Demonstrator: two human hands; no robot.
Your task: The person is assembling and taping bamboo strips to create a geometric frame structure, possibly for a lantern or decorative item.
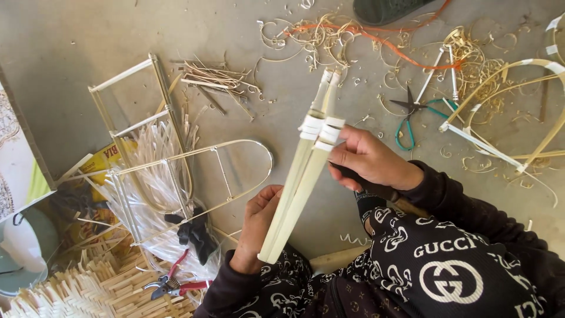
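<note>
Bamboo strips (300,176) in both hands' closed fingers, dark tool (353,175) half-hidden under right hand (371,160).

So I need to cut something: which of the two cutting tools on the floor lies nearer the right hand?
The green-handled scissors, up beside the right hand; the red-handled pliers lie far left.

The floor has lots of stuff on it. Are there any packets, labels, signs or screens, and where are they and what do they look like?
Yellow packet: on the floor at the left, under the clear plastic strips; flat and crumpled, yellow with red print.
Printed card or panel: at the far left edge, cut off by the picture; flat, white with a light green patch.
Signs or screens: none in view.
</note>
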